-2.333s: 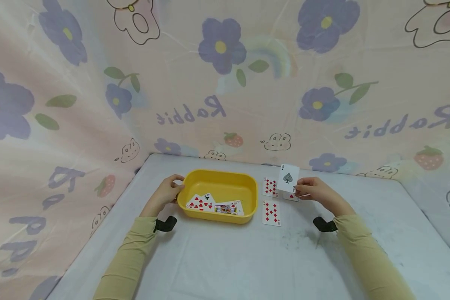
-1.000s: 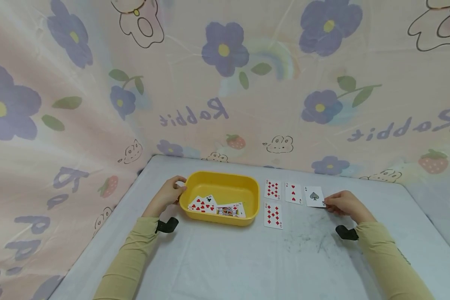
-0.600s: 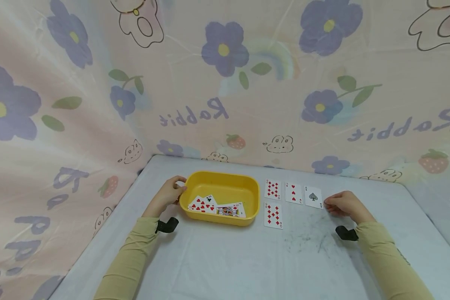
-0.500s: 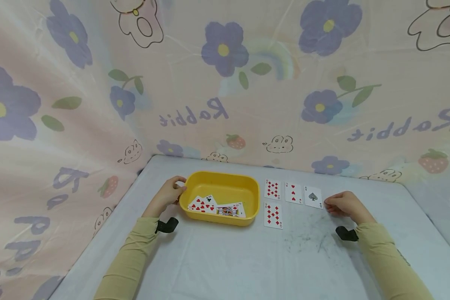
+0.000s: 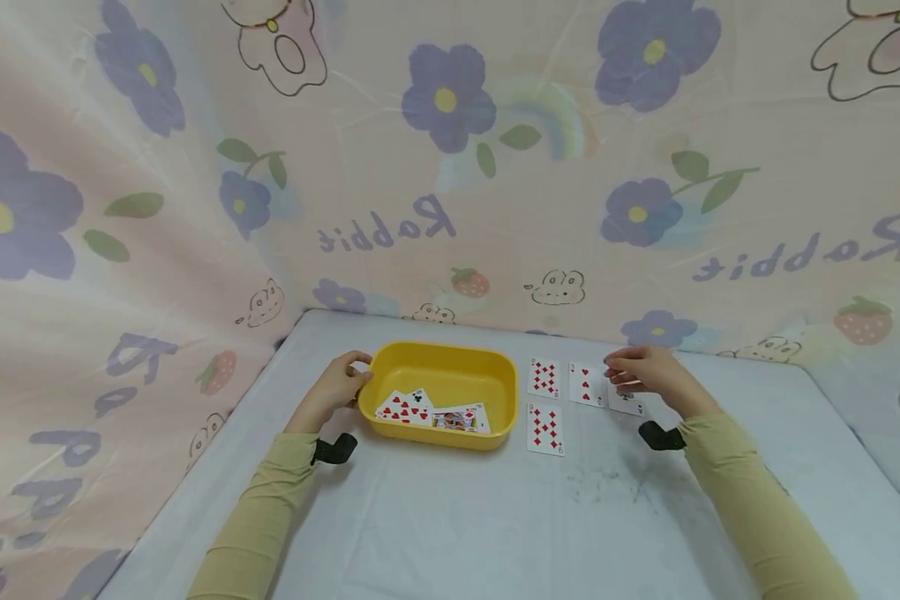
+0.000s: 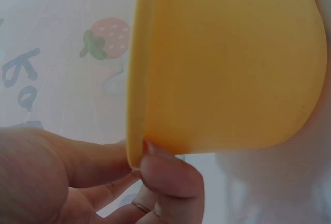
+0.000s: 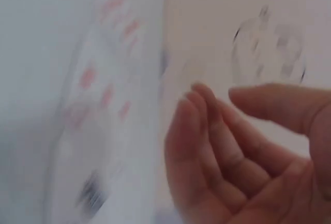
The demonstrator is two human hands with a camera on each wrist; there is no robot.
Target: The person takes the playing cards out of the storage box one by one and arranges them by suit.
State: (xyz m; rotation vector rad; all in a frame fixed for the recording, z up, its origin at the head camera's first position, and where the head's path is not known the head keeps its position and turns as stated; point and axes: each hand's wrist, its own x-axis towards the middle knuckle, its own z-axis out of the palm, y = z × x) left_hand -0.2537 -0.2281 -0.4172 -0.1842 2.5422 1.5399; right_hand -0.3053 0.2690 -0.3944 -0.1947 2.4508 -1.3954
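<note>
My left hand [image 5: 334, 388] pinches the left rim of a yellow plastic tub [image 5: 450, 374]; in the left wrist view, thumb and fingers clasp the tub's edge [image 6: 136, 79]. Above the back row of playing cards hovers my right hand [image 5: 648, 375], fingers loosely bent and a gap between thumb and fingertips [image 7: 199, 92], nothing held. It partly covers the ace of spades [image 5: 627, 405] in the head view. Left of the ace lie the three of hearts [image 5: 583, 385] and a card of diamonds [image 5: 543, 377]. The nine of diamonds [image 5: 545, 429] lies in front of that one.
Inside the tub, at its near side, several cards overlap: hearts [image 5: 401, 408], a club [image 5: 420, 397] and a face card [image 5: 456, 420]. A white cloth covers the table [image 5: 435, 517]. A patterned curtain [image 5: 495, 225] hangs behind and to the left.
My right hand laid the ace of spades at the right end of the back row and let go. It has since risen and moved left over the ace. The left hand keeps its grip.
</note>
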